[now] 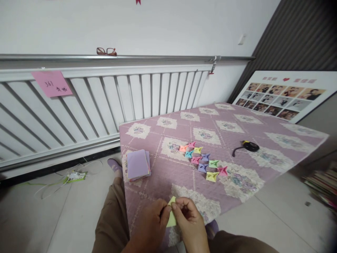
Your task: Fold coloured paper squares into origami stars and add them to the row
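Note:
A small folded piece of yellow-green paper (172, 219) is pinched between both hands near the table's front edge. My left hand (151, 223) grips its left side, with the thumb on top. On its right side my right hand (191, 221) presses with thumb and forefinger close to the paper's upper point. To the left lies a stack of coloured paper sheets (138, 164), a purple one on top. Farther off, to the right, several small folded paper pieces stand in rows, among them a yellow folded piece (212, 176) and a pink folded piece (222, 171).
A patterned purple cloth covers the table (155, 140). A black object with a cord (250, 146) lies on its right side. Behind stands a white radiator (147, 93) with a pink note (52, 84); glasses (106, 51) rest on the pipe. A photo board (283, 95) leans at right.

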Demonstrator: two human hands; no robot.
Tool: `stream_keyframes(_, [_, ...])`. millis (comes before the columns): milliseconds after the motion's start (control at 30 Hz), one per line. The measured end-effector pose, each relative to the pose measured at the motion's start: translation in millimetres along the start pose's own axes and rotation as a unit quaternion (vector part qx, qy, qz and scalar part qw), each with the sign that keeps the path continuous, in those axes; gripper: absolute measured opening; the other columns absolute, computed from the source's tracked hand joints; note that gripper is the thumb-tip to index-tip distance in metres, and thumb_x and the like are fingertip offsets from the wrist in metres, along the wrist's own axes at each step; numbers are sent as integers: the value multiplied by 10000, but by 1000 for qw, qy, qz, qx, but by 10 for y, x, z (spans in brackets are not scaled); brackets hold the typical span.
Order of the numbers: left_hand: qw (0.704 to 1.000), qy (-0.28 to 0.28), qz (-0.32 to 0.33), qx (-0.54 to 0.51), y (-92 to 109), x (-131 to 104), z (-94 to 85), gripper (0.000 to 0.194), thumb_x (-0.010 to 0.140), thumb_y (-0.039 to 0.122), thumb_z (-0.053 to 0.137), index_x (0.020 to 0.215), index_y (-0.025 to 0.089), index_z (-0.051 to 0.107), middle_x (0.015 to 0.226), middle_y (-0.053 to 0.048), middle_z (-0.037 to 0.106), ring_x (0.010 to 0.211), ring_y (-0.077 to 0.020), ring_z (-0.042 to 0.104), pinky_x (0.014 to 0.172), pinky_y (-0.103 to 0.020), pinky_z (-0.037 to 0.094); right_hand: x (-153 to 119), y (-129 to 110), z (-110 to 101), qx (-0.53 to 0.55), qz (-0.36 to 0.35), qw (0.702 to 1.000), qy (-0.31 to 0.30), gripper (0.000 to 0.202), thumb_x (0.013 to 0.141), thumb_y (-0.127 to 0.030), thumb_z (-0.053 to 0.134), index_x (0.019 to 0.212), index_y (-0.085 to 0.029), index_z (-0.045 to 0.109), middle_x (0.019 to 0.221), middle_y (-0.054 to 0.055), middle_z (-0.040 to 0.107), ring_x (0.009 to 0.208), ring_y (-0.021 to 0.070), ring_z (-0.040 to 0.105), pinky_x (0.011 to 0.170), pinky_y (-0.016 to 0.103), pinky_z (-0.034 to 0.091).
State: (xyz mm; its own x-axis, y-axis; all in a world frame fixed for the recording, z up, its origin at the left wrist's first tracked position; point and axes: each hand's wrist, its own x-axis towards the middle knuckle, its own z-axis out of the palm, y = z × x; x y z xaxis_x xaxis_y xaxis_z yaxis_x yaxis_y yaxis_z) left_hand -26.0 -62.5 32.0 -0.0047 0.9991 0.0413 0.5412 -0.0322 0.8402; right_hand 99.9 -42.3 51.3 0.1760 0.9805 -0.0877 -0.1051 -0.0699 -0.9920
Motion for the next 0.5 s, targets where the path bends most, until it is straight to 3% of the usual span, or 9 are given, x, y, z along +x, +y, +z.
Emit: stream_keyframes(500, [999, -10, 5, 32, -76, 12, 26, 290, 949, 393, 466, 749, 219, 583, 688, -13, 582, 657, -179, 493, 608, -298, 249, -22, 17, -27, -48, -38, 998, -10, 346, 655, -524, 755, 627, -204, 627, 574, -19, 549, 549, 146, 506, 520, 246, 428])
